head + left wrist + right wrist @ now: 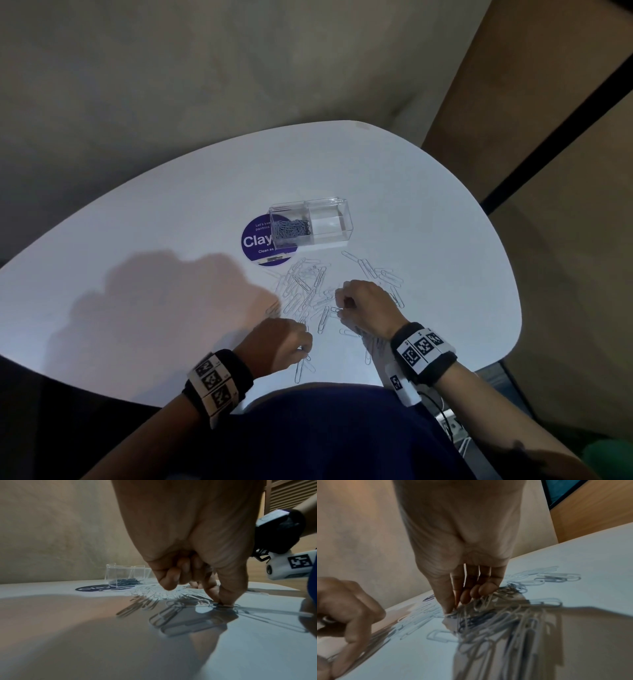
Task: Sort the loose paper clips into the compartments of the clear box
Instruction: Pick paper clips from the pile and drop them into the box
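The clear two-compartment box [310, 224] stands at the middle of the white table [137, 240]. Its left compartment holds small dark clips [291, 228]; the right one looks empty. Loose silver paper clips [305, 291] lie scattered in front of it. My left hand [303, 349] is down at the near edge of the pile, thumb and forefinger pinching a large clip [223, 603] against the table. My right hand [339, 308] pinches a clip in the pile [452, 612], and its curled fingers hold several more clips [482, 599].
A round purple sticker [255, 245] lies partly under the box's left end. The table's near edge [325, 383] is close to my body, and a few clips [301, 370] lie beside it. A beige wall runs behind the table.
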`<control>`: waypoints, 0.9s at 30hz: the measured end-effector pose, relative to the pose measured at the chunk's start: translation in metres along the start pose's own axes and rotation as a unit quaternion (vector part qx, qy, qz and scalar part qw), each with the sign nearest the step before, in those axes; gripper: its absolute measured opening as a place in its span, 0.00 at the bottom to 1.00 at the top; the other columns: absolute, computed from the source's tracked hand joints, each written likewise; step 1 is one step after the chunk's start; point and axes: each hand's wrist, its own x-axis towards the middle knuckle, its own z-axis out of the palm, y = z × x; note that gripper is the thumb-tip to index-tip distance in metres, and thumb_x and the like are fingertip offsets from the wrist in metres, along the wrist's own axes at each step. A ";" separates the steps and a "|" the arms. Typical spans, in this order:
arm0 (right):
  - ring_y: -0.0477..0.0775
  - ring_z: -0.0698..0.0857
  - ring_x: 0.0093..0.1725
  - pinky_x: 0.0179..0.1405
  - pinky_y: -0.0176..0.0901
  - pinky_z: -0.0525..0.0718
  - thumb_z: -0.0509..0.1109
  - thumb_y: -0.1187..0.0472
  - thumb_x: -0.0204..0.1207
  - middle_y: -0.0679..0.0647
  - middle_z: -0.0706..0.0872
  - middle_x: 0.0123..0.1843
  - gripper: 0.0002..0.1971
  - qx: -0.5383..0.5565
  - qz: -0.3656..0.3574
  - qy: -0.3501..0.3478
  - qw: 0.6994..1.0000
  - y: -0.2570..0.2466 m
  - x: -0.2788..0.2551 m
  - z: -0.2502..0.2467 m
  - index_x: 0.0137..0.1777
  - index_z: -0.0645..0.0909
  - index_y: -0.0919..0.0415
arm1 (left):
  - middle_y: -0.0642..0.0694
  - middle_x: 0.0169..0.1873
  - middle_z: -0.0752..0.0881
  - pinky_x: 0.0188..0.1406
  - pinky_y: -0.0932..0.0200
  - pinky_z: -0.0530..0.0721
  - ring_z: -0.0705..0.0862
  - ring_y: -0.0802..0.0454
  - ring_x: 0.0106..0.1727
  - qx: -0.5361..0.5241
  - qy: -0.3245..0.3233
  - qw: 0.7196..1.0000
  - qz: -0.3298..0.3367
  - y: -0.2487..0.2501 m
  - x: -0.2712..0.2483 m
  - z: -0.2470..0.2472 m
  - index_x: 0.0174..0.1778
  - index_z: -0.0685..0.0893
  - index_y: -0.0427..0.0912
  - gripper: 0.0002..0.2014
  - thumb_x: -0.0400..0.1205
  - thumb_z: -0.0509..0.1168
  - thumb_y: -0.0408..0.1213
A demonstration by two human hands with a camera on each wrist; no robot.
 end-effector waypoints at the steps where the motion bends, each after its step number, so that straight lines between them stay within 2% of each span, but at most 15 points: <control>1: 0.47 0.78 0.44 0.38 0.42 0.69 0.74 0.61 0.71 0.44 0.81 0.42 0.07 0.001 0.002 0.002 1.000 -0.001 0.001 0.001 0.37 0.78 0.51 | 0.53 0.40 0.84 0.40 0.55 0.80 0.83 0.54 0.41 0.004 -0.001 1.000 -0.001 -0.001 0.001 0.000 0.41 0.83 0.51 0.06 0.78 0.61 0.43; 6: 0.51 0.83 0.43 0.37 0.46 0.80 0.67 0.62 0.69 0.48 0.85 0.40 0.03 0.001 0.021 -0.008 1.000 -0.011 0.002 -0.001 0.36 0.81 0.57 | 0.54 0.37 0.82 0.39 0.60 0.77 0.80 0.57 0.38 -0.024 0.007 1.000 0.006 -0.001 0.002 -0.002 0.38 0.80 0.48 0.04 0.76 0.60 0.40; 9: 0.54 0.85 0.40 0.40 0.51 0.84 0.69 0.64 0.70 0.51 0.87 0.37 0.04 0.048 0.016 -0.007 0.999 -0.011 0.000 -0.005 0.35 0.80 0.60 | 0.56 0.34 0.81 0.43 0.64 0.72 0.77 0.61 0.35 -0.170 0.011 0.984 -0.045 -0.005 0.002 -0.013 0.37 0.78 0.45 0.06 0.77 0.61 0.42; 10: 0.54 0.86 0.39 0.41 0.49 0.84 0.69 0.65 0.70 0.52 0.88 0.35 0.06 0.094 0.020 0.001 0.995 -0.010 -0.002 -0.008 0.33 0.79 0.58 | 0.56 0.32 0.80 0.43 0.64 0.71 0.76 0.62 0.34 -0.253 0.018 0.965 -0.069 -0.008 0.001 -0.018 0.36 0.77 0.43 0.08 0.77 0.61 0.43; 11: 0.54 0.86 0.36 0.40 0.45 0.84 0.70 0.66 0.70 0.51 0.88 0.33 0.10 0.135 0.028 0.012 0.990 -0.009 -0.003 -0.011 0.30 0.77 0.56 | 0.55 0.31 0.78 0.41 0.63 0.71 0.74 0.61 0.33 -0.346 0.028 0.933 -0.094 -0.010 0.000 -0.023 0.35 0.76 0.42 0.09 0.77 0.61 0.43; 13: 0.47 0.84 0.33 0.36 0.38 0.81 0.71 0.70 0.72 0.43 0.87 0.30 0.16 0.186 0.038 0.030 0.981 -0.004 -0.004 -0.015 0.29 0.75 0.51 | 0.45 0.31 0.71 0.30 0.60 0.69 0.67 0.55 0.30 -0.499 0.035 0.854 -0.143 -0.012 0.000 -0.033 0.33 0.74 0.43 0.10 0.78 0.60 0.43; 15: 0.38 0.88 0.45 0.46 0.34 0.84 0.70 0.71 0.75 0.36 0.90 0.40 0.13 0.225 0.046 0.034 0.973 0.002 -0.004 -0.019 0.37 0.83 0.51 | 0.39 0.33 0.69 0.26 0.57 0.67 0.66 0.51 0.29 -0.573 0.041 0.801 -0.169 -0.011 0.002 -0.039 0.33 0.72 0.40 0.10 0.79 0.59 0.39; 16: 0.37 0.89 0.49 0.50 0.32 0.85 0.70 0.71 0.77 0.39 0.92 0.46 0.12 0.240 0.053 0.035 0.969 0.004 -0.004 -0.021 0.43 0.87 0.52 | 0.37 0.33 0.72 0.26 0.56 0.69 0.68 0.49 0.29 -0.596 0.046 0.783 -0.171 -0.011 0.006 -0.041 0.34 0.72 0.38 0.09 0.80 0.57 0.36; 17: 0.37 0.89 0.47 0.49 0.30 0.85 0.69 0.72 0.78 0.42 0.93 0.48 0.12 0.261 0.064 0.041 0.962 0.005 -0.004 -0.024 0.45 0.89 0.54 | 0.35 0.32 0.74 0.26 0.56 0.70 0.71 0.47 0.29 -0.615 0.051 0.767 -0.176 -0.010 0.009 -0.042 0.34 0.72 0.38 0.08 0.80 0.56 0.32; 19: 0.42 0.86 0.33 0.38 0.31 0.84 0.67 0.77 0.78 0.47 0.92 0.40 0.09 0.337 0.096 0.051 0.935 0.001 -0.009 -0.032 0.42 0.88 0.70 | 0.34 0.30 0.78 0.26 0.56 0.72 0.74 0.45 0.28 -0.644 0.056 0.740 -0.186 -0.012 0.016 -0.044 0.34 0.71 0.38 0.08 0.79 0.55 0.25; 20: 0.46 0.83 0.28 0.33 0.32 0.83 0.64 0.80 0.78 0.48 0.91 0.34 0.09 0.380 0.107 0.055 0.917 -0.001 -0.014 -0.037 0.39 0.83 0.76 | 0.34 0.30 0.78 0.25 0.56 0.72 0.74 0.45 0.27 -0.652 0.055 0.733 -0.190 -0.013 0.018 -0.045 0.34 0.71 0.38 0.08 0.77 0.56 0.24; 21: 0.49 0.79 0.25 0.32 0.34 0.83 0.62 0.81 0.78 0.48 0.88 0.29 0.12 0.420 0.113 0.059 0.898 -0.001 -0.017 -0.040 0.34 0.79 0.74 | 0.34 0.29 0.77 0.24 0.56 0.71 0.73 0.45 0.26 -0.659 0.052 0.726 -0.192 -0.013 0.021 -0.045 0.35 0.71 0.38 0.06 0.76 0.57 0.24; 23: 0.55 0.74 0.25 0.38 0.41 0.85 0.58 0.82 0.79 0.53 0.86 0.27 0.17 0.489 0.115 0.063 0.862 0.005 -0.022 -0.042 0.30 0.75 0.68 | 0.36 0.28 0.76 0.23 0.58 0.70 0.72 0.47 0.25 -0.666 0.040 0.716 -0.203 -0.013 0.029 -0.045 0.38 0.73 0.38 0.06 0.70 0.60 0.25; 25: 0.58 0.71 0.30 0.42 0.51 0.80 0.59 0.79 0.79 0.61 0.81 0.28 0.15 0.549 0.120 0.064 0.825 0.013 -0.026 -0.044 0.32 0.77 0.69 | 0.39 0.26 0.75 0.24 0.58 0.66 0.70 0.49 0.25 -0.648 0.022 0.727 -0.224 -0.012 0.039 -0.043 0.42 0.77 0.36 0.10 0.67 0.61 0.25; 27: 0.62 0.70 0.34 0.40 0.51 0.77 0.65 0.74 0.80 0.64 0.76 0.31 0.12 0.578 0.129 0.070 0.803 0.017 -0.030 -0.047 0.34 0.80 0.72 | 0.40 0.26 0.74 0.25 0.57 0.61 0.68 0.50 0.24 -0.623 0.000 0.748 -0.229 -0.009 0.049 -0.040 0.43 0.81 0.36 0.10 0.67 0.62 0.28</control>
